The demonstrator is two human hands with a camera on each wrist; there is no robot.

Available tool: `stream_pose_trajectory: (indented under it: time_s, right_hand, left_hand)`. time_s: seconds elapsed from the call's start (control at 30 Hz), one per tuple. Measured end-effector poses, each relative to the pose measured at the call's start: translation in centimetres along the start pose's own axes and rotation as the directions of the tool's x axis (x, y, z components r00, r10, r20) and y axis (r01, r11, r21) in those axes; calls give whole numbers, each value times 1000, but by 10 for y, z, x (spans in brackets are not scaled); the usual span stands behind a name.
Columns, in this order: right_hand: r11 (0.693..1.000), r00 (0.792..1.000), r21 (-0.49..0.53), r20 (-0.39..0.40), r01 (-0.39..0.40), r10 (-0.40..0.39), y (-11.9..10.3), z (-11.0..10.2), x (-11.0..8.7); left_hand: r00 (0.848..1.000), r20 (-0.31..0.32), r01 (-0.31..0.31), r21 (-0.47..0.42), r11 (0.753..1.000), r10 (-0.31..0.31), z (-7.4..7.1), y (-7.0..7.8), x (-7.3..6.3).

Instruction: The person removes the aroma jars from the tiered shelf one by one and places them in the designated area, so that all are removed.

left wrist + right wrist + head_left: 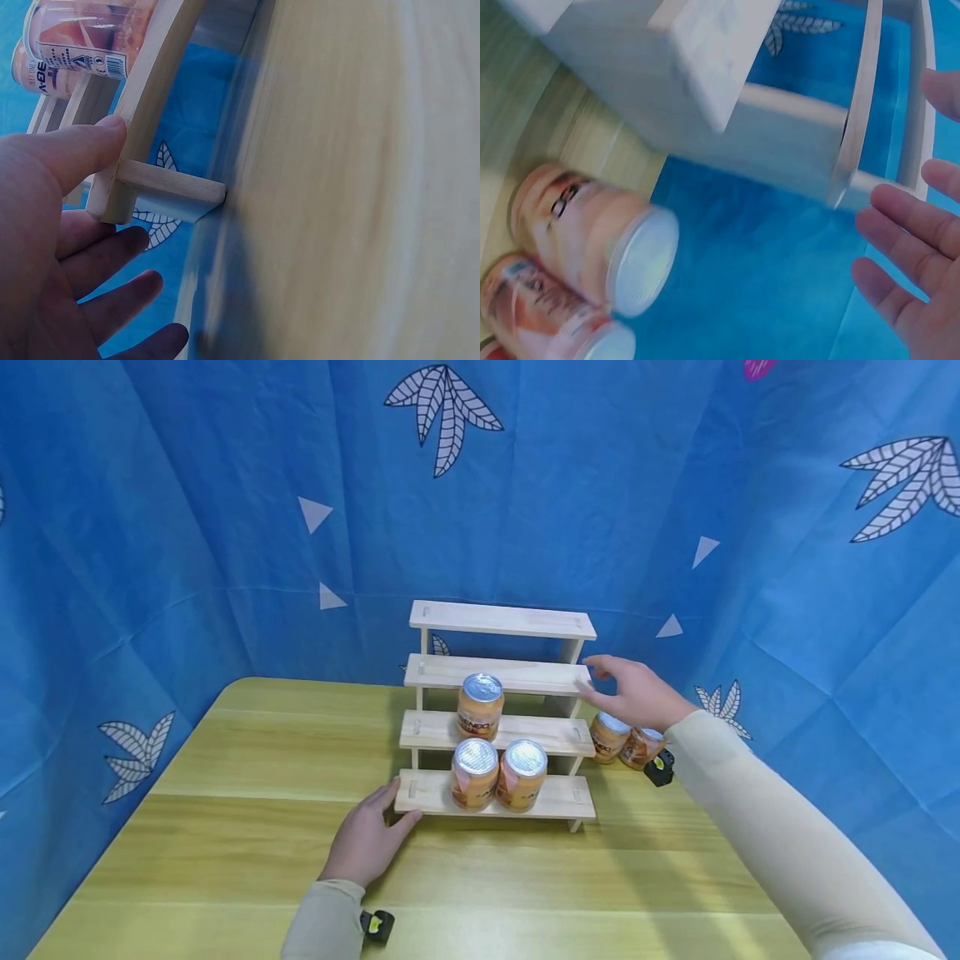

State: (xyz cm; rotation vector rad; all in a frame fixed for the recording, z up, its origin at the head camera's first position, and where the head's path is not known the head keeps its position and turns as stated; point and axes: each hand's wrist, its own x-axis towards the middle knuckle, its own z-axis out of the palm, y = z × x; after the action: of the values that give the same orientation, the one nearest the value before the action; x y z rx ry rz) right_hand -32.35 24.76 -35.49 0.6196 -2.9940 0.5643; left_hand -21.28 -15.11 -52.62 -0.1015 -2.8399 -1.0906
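Note:
A pale wooden stepped rack (502, 673) with several tiers stands on the table. Thumb and forefinger of my left hand (367, 837) pinch the left end of its lowest plank (142, 112), the other fingers spread below. Two orange cans with silver lids, a left one (474, 775) and a right one (522, 777), stand side by side on that plank. Another can (480, 707) is one tier up. My right hand (633, 692) holds nothing, its fingers parted close to the right end of the second plank from the top (498, 673).
Right of the rack, more orange cans stand on the table, among them one nearer the rack (608, 739) and one beside it (641, 747). A blue patterned cloth (480, 535) hangs behind the wooden table (247, 827) and along both sides.

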Motion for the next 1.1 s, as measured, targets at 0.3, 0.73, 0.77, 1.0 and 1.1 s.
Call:
stream_pose_trajectory:
  time_s: [0.3, 0.73, 0.77, 1.0, 1.1]
  right_hand:
    - [996, 997, 47, 29, 77, -78, -34, 14, 16]
    - [975, 975, 64, 55, 211, -215, -69, 31, 31]
    - [974, 974, 68, 57, 216, -220, -72, 32, 32]
    - [963, 962, 77, 72, 257, -262, -84, 39, 43]
    - [958, 957, 77, 76, 274, -280, -89, 41, 47]
  left_hand:
    - [1000, -4, 6, -3, 1000, -6, -4, 0, -2]
    - [1000, -15, -3, -4, 1000, 3, -4, 0, 1]
    - [1000, -15, -3, -7, 1000, 3, -4, 0, 1]
    - [1000, -6, 21, -24, 999, -22, -1, 2, 0]
    - [1000, -8, 24, -21, 999, -24, -1, 2, 0]
